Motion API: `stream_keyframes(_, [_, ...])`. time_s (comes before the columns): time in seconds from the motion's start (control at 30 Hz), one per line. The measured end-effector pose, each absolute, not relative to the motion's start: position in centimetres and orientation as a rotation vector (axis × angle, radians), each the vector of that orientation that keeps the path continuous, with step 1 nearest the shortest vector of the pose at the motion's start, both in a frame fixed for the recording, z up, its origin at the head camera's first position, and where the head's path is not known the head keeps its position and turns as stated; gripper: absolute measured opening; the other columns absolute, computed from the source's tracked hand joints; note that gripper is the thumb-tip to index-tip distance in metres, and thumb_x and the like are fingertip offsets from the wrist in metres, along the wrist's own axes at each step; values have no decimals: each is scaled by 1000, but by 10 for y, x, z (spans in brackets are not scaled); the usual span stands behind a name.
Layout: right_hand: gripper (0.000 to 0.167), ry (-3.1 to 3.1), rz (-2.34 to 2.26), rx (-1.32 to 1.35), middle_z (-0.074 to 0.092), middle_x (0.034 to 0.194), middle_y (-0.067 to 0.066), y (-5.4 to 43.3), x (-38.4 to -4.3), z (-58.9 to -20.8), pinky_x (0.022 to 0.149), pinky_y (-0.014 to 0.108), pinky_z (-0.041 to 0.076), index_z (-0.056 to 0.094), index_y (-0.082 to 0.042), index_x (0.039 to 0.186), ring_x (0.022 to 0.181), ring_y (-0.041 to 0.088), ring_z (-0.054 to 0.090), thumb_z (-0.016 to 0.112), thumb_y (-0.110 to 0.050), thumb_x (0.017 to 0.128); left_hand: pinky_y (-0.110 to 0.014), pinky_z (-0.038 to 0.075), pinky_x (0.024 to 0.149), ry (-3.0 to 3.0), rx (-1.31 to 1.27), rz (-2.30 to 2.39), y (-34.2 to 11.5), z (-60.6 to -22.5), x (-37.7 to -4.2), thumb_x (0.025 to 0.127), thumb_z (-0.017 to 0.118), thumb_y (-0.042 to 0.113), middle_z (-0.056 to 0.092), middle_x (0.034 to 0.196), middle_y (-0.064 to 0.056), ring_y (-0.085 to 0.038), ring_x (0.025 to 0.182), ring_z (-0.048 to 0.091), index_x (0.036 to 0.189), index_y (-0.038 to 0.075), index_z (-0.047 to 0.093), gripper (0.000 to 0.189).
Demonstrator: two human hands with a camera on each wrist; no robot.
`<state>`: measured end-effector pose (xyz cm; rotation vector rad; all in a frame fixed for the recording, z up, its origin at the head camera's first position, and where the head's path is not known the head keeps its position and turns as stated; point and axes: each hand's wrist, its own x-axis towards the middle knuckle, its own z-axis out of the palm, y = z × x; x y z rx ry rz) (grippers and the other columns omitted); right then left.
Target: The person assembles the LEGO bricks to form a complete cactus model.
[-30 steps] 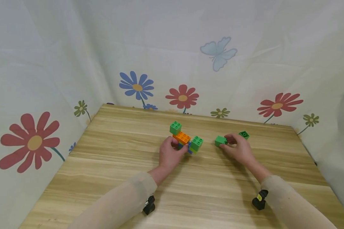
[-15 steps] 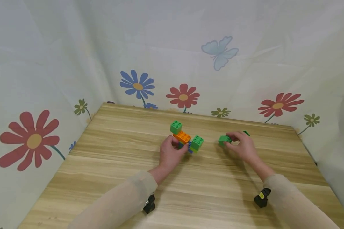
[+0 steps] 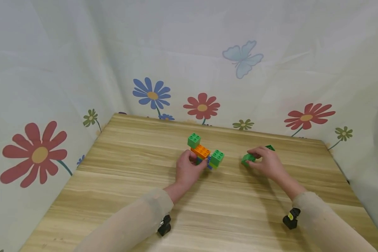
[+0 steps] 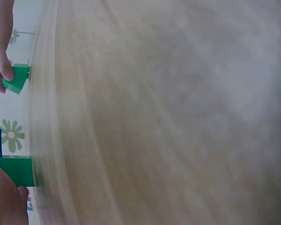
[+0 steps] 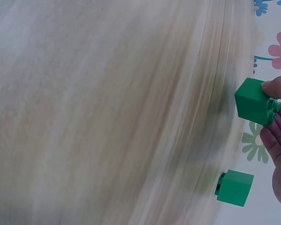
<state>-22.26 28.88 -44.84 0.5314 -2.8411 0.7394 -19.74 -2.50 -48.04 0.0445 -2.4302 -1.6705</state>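
Note:
In the head view my left hand (image 3: 189, 168) grips a build of toy building bricks near the middle of the table. An orange brick (image 3: 201, 151) lies across its top, with a green brick (image 3: 194, 140) at the far left end and another green brick (image 3: 217, 158) at the right. Blue and lime pieces show lower down, partly hidden by my fingers. To the right, my right hand (image 3: 268, 163) pinches a loose green brick (image 3: 247, 159) between thumb and fingers. The right wrist view shows studs on the held brick (image 5: 252, 102) facing my palm.
One more green brick (image 3: 270, 148) stands upside down on the wooden table (image 3: 226, 210), just beyond my right hand and partly covered by it. A white curtain (image 3: 176, 45) printed with flowers and a butterfly hangs behind the table's back edge.
My right hand has drawn slightly right with the green brick and turned it, so it sits at a different tilt. The left hand and its brick build have hardly moved.

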Motion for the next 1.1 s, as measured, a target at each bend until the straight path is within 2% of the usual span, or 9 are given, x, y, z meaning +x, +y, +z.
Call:
stream_keyframes(0.57, [36, -2833, 803, 578, 72, 112, 15, 282, -231, -459, 87, 56, 60, 75, 1, 125, 103, 36, 71, 85, -13, 93, -38, 63, 88, -2439, 57, -1675, -25, -479, -197, 88, 89, 21, 65, 101, -7, -22, 97, 65, 98, 5, 60, 35])
stream_keyframes(0.87, [61, -2835, 1084, 398, 65, 135, 25, 285, -224, -454, 105, 57, 55, 61, 4, 144, 123, 43, 66, 85, -21, 94, -37, 63, 88, -2434, 53, -1668, -24, -477, -196, 88, 89, 21, 65, 102, -6, -22, 98, 66, 97, 6, 59, 35])
stream_keyframes(1.1, [64, -2857, 1212, 330, 64, 141, 26, 288, -218, -459, 108, 55, 53, 58, 4, 147, 128, 43, 65, 83, -26, 97, -38, 63, 88, -2435, 55, -1673, -25, -477, -196, 88, 89, 21, 65, 101, -7, -22, 97, 66, 97, 5, 59, 35])
